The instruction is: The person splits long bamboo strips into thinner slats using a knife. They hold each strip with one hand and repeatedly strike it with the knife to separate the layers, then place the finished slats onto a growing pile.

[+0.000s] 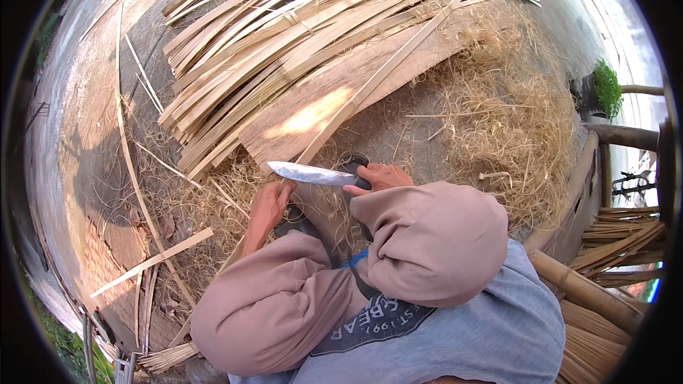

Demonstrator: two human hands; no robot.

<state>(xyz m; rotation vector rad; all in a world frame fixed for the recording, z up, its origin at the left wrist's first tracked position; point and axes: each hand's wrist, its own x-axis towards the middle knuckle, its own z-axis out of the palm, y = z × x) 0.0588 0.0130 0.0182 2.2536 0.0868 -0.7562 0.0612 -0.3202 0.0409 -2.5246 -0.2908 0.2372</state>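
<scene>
My right hand (386, 177) is closed around the dark handle of a knife (313, 173). Its broad, shiny blade points left and crosses a long pale bamboo strip (377, 81). Just below the blade tip, my left hand (266, 208) is closed on that strip, which slants up to the far right over a flat wooden board (341, 96). Where exactly the edge meets the strip, I cannot tell. Beyond the board lies a thick layer of split bamboo strips (284, 50), roughly side by side.
A large heap of curly shavings (505, 107) covers the ground at the right. Loose strips (153, 263) lie at the left. Bamboo poles (583, 288) and bundled strips (619, 245) stand close on the right, near a green potted plant (607, 89).
</scene>
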